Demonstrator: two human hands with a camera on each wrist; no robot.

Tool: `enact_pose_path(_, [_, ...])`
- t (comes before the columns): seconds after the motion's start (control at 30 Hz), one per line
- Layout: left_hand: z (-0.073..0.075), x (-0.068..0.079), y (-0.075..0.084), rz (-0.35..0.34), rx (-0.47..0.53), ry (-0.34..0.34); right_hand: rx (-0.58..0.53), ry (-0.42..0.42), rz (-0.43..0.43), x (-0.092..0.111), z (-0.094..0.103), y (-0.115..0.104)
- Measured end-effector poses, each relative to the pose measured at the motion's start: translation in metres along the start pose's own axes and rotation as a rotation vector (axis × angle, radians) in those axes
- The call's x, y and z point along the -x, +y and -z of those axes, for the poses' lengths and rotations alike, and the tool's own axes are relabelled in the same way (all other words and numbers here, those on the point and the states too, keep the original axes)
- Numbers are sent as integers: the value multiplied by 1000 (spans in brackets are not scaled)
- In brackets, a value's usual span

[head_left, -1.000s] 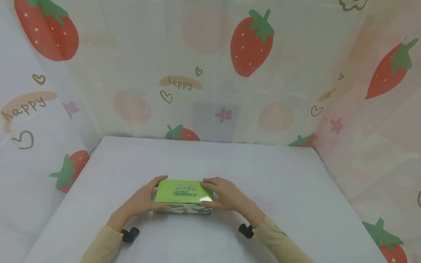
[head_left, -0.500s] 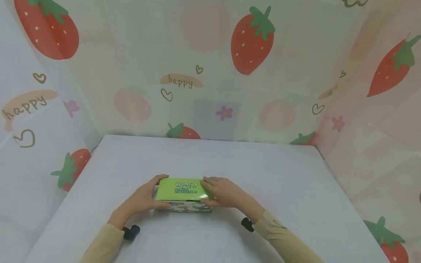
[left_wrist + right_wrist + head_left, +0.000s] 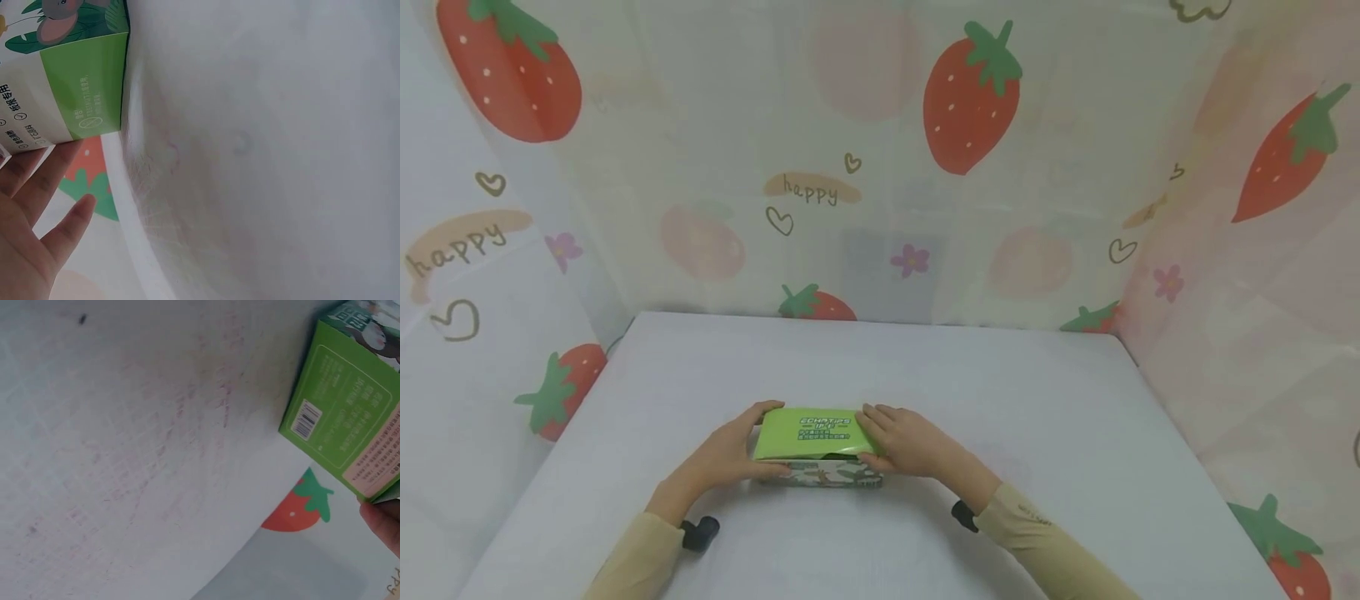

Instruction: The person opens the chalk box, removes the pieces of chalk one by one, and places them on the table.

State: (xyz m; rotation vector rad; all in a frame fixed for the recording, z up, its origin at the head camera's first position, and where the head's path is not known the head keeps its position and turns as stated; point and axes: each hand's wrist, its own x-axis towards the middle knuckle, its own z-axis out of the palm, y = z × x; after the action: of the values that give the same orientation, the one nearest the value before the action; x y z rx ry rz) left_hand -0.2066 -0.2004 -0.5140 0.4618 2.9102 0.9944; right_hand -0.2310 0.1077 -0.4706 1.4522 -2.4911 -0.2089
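Note:
A small cardboard box (image 3: 817,432) with a bright green lid and a patterned front lies on the white table. At its left end my left hand (image 3: 724,452) grips it, thumb along the front and fingers at the back. My right hand (image 3: 917,442) holds the right end, fingers over the top and thumb at the lid's front edge. A dark gap shows under that edge near the thumb. The left wrist view shows the box's green and white end panel (image 3: 90,94); a green panel with a barcode (image 3: 340,406) faces the right wrist camera.
The white table (image 3: 880,358) extends around the box on all sides. Strawberry-print sheets (image 3: 880,167) stand behind it and to both sides. A small black device (image 3: 700,533) is strapped at the left wrist, and another black device (image 3: 964,516) at the right.
The lid's front edge has lifted a little on the right, and the dark gap beneath it has widened. My right fingers have shifted slightly over the top. The left hand keeps its grip.

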Motion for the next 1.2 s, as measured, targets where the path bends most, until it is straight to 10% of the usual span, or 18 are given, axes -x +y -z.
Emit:
enact_pose_path(0.77, [0, -2, -1, -39, -22, 5, -37, -81, -21, 0, 3, -1])
enact_pose_path(1.2, [0, -2, 1, -7, 36, -14, -427, -77, -192, -6, 18, 16])
